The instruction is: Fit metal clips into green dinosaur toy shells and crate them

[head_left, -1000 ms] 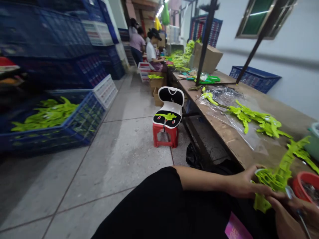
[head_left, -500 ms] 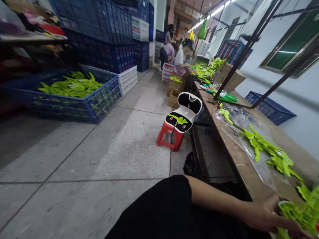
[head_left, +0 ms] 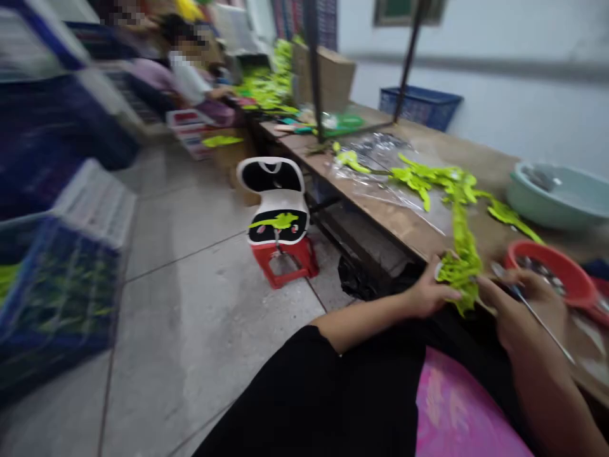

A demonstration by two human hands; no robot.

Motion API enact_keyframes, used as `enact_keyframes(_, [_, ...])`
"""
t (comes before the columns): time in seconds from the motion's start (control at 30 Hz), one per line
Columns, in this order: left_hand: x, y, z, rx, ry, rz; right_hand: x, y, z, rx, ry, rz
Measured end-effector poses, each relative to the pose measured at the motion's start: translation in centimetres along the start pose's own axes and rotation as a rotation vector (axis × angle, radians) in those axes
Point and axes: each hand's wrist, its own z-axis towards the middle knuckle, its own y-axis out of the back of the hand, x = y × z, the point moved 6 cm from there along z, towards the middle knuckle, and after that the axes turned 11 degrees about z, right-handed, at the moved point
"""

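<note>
My left hand [head_left: 428, 293] is closed around a bunch of bright yellow-green, flat, leaf-like pieces [head_left: 459, 276] at the table's near edge. A white round bit shows beside its fingertips. My right hand [head_left: 528, 304] is just right of the bunch, its fingers curled round a thin metal rod with a bluish part [head_left: 542, 320]. A small shiny round thing shows by the right fingertips, too blurred to name. More yellow-green pieces [head_left: 419, 178] lie in a branching strip on clear plastic sheet [head_left: 371, 190], running towards the bunch.
A red bowl [head_left: 556, 270] of small metallic parts and a pale green basin [head_left: 556, 197] stand on the table at right. A black-and-white seat on a red stool [head_left: 280, 222] stands on the floor. Blue crates [head_left: 57, 285] are at left. Another person [head_left: 190, 79] sits farther along the table.
The view has swung right. Both hands, the bunch, the bowl and the basin are now in sight; before, only my left hand with the bunch showed at the right edge.
</note>
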Motion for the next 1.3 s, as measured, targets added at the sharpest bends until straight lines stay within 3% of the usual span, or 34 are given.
enact_keyframes(0.13, [-1.5,-0.3,0.0,-0.054,-0.045,0.026,-0.5,-2.8,1.4,-0.045,-0.140,0.245])
enact_keyframes(0.33, [-1.9,-0.5,0.9,-0.110,-0.114,0.147,-2.2,-3.7,1.7,0.030,-0.013,0.337])
enact_keyframes(0.67, [-1.6,-0.5,1.0,-0.104,-0.204,0.183,-3.0,-3.2,1.7,0.083,-0.008,0.299])
enact_keyframes(0.87, [-0.9,-0.1,1.0,-0.097,-0.235,0.285,-2.9,-3.0,1.0,0.071,0.179,0.096])
enact_keyframes(1.0, [-0.9,0.4,1.0,-0.149,-0.150,0.226,-1.7,-2.9,1.2,0.244,0.300,-0.078])
enact_keyframes(1.1, [-1.5,1.4,0.6,-0.197,-0.038,0.157,-1.0,0.2,4.0,0.269,0.337,-0.126])
enact_keyframes(1.23, [-2.7,4.7,-1.4,-0.324,0.105,0.117,-1.3,9.9,13.7,-0.013,0.265,-0.204])
enact_keyframes(1.3, [-3.5,7.0,-2.9,-0.413,0.150,0.128,-2.3,14.2,19.1,-0.089,0.166,-0.412])
